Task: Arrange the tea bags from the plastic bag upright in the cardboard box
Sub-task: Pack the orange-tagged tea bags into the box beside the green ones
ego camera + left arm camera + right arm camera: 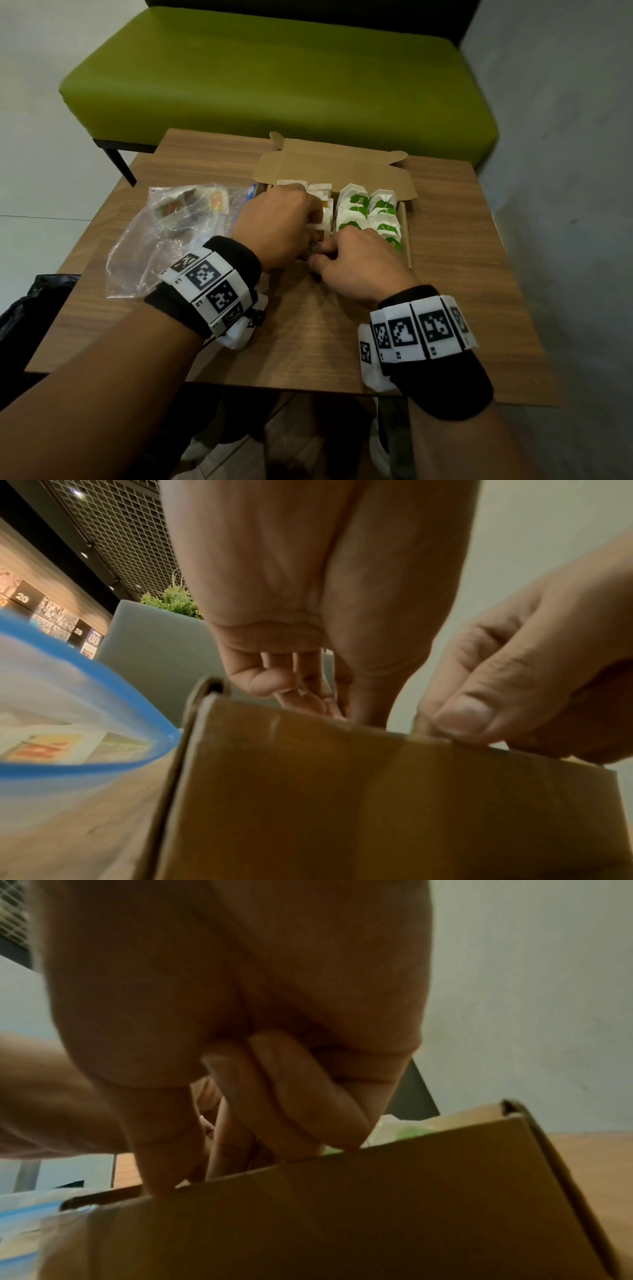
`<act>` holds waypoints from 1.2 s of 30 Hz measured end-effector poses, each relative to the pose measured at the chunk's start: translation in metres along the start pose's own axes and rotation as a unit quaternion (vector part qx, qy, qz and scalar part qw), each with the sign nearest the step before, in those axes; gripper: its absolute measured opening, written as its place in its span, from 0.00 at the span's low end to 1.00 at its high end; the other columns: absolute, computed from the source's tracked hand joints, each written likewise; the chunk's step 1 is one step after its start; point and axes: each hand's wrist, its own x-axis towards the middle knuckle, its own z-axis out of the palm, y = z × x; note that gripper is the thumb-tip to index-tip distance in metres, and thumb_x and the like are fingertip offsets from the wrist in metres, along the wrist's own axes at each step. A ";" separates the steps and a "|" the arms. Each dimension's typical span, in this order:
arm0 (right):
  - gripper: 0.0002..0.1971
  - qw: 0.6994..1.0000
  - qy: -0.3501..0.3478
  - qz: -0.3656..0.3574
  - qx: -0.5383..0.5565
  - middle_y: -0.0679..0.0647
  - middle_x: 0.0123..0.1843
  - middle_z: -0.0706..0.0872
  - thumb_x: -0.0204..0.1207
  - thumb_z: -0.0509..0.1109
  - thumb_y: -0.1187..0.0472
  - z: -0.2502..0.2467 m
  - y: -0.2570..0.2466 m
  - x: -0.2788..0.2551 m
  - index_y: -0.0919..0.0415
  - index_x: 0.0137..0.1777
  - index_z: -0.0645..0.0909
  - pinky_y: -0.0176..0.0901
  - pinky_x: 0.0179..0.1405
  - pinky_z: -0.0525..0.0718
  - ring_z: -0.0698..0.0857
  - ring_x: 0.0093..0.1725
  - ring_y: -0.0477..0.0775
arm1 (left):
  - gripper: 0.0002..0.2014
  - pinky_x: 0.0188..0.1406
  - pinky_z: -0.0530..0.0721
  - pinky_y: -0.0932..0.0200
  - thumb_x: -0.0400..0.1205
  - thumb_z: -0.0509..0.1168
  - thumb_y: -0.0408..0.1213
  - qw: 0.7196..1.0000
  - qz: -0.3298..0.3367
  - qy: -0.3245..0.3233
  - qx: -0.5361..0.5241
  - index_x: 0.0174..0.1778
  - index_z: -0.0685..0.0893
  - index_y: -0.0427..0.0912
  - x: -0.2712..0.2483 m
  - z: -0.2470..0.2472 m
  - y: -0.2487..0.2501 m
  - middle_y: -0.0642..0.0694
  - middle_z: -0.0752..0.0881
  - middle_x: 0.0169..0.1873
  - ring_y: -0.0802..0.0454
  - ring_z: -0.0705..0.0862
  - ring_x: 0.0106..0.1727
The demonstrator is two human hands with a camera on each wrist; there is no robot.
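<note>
The open cardboard box (329,168) stands on the wooden table, with green tea bags (370,212) upright in its two right rows and white tea bags (320,195) in the left row. My left hand (308,226) reaches down into that left row, fingers curled, pinching a white tea bag (315,226). In the left wrist view the box wall (342,791) hides the fingertips. My right hand (342,257) pinches the box's near wall (342,1218), thumb outside, fingers inside. The clear plastic bag (164,240), left of the box, holds several tea bags (215,200).
A green bench (274,78) stands beyond the table's far edge. A grey wall (565,171) runs along the right. A black bag (27,325) sits off the table's left side. Bare tabletop (308,325) lies between the box and me.
</note>
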 end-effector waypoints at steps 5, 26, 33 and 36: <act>0.07 0.987 0.082 -0.031 0.134 0.44 0.43 0.88 0.82 0.71 0.50 -0.009 -0.001 -0.002 0.48 0.47 0.89 0.50 0.46 0.87 0.85 0.45 0.46 | 0.17 0.40 0.75 0.58 0.81 0.68 0.55 0.998 -0.018 0.063 -0.018 0.58 0.85 0.46 -0.008 -0.033 -0.013 0.50 0.82 0.51 0.53 0.80 0.47; 0.12 0.980 0.069 -0.151 -0.113 0.53 0.45 0.85 0.84 0.64 0.56 0.071 -0.130 0.010 0.54 0.38 0.77 0.49 0.48 0.70 0.81 0.54 0.59 | 0.24 0.72 0.74 0.47 0.86 0.60 0.40 0.962 -0.258 0.022 -0.089 0.80 0.71 0.50 -0.084 -0.087 -0.144 0.40 0.76 0.76 0.39 0.76 0.74; 0.14 0.983 0.057 -0.163 -0.057 0.60 0.54 0.90 0.78 0.63 0.75 0.085 -0.147 0.031 0.60 0.52 0.86 0.42 0.43 0.68 0.86 0.55 0.62 | 0.25 0.53 0.77 0.58 0.83 0.61 0.33 0.966 -0.231 -0.104 -0.050 0.76 0.77 0.56 -0.095 -0.087 -0.151 0.43 0.83 0.70 0.45 0.82 0.65; 0.14 0.988 0.048 -0.142 -0.047 0.58 0.63 0.85 0.80 0.63 0.73 0.090 -0.151 0.037 0.62 0.61 0.84 0.45 0.47 0.72 0.83 0.62 0.61 | 0.20 0.48 0.73 0.63 0.85 0.59 0.38 0.964 -0.229 -0.127 -0.051 0.72 0.81 0.58 -0.094 -0.087 -0.151 0.45 0.83 0.68 0.46 0.82 0.65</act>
